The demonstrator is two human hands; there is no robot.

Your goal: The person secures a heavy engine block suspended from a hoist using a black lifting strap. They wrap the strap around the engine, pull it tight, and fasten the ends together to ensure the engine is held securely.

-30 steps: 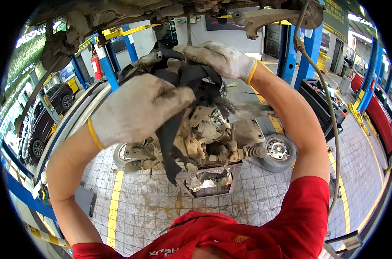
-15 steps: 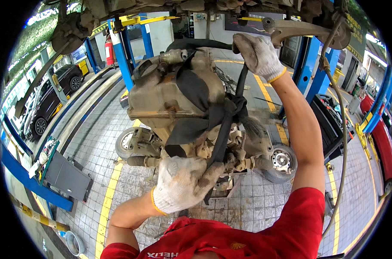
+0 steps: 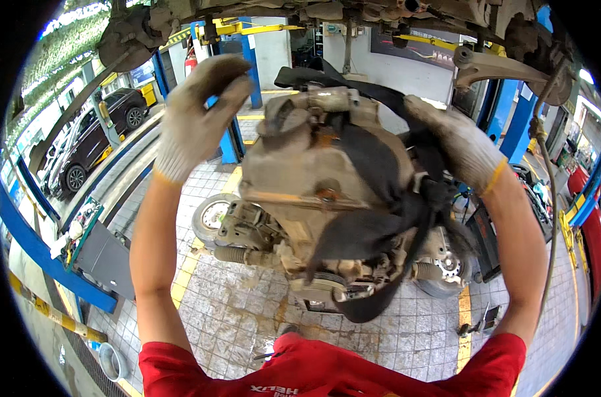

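A large grimy engine (image 3: 280,172) fills the middle, with a wide black strap (image 3: 366,152) draped across it and knotted on its right side. My right hand (image 3: 462,142), in a white knit glove, is closed around the strap near the engine's upper right. The gloved left hand (image 3: 201,116) is raised off the engine's upper left, blurred, its curved fingers apart from the thumb and nothing between them. Below the knot, a loose length of strap hangs in a loop in front of the engine.
Overhead is a raised vehicle's underside (image 3: 300,10). Under the engine, wheels (image 3: 214,215) stand on the tiled floor. Blue lift posts (image 3: 251,73) rise behind. A grey cabinet (image 3: 105,261) is at left, and a rope (image 3: 548,218) hangs on the right.
My left hand has left the strap at the engine's lower front and risen to the upper left. My right hand has come lower with the strap. The view has shifted left.
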